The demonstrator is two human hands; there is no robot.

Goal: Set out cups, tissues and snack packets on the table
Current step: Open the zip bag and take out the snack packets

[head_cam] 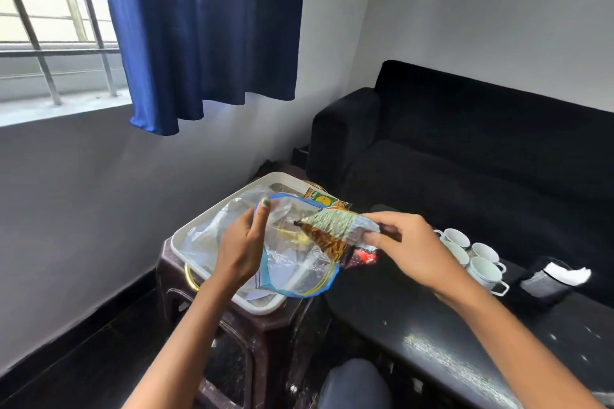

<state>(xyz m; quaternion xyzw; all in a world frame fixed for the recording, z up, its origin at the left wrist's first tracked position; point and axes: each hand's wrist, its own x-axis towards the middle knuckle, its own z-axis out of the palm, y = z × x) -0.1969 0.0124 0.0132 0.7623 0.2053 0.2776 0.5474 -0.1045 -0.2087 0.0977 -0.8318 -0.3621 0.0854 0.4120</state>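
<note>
While the left hand (244, 244) pinches the blue rim of a clear zip bag (292, 262), the right hand (407, 247) grips a snack packet (335, 232) at the bag's mouth. Beneath the left hand a white tray (186, 251) carries the bag; another packet (320, 199) lies beyond it. Right of the right hand sit four cups (471, 257), then tissues (569, 274) in a dark holder (541, 282).

A blue curtain (202, 26) hangs half-drawn beside a barred window (50, 20), above a grey wall. A black sofa (465, 149) fills the corner, near a dark brown plastic stool (239, 325) on the dark floor.
</note>
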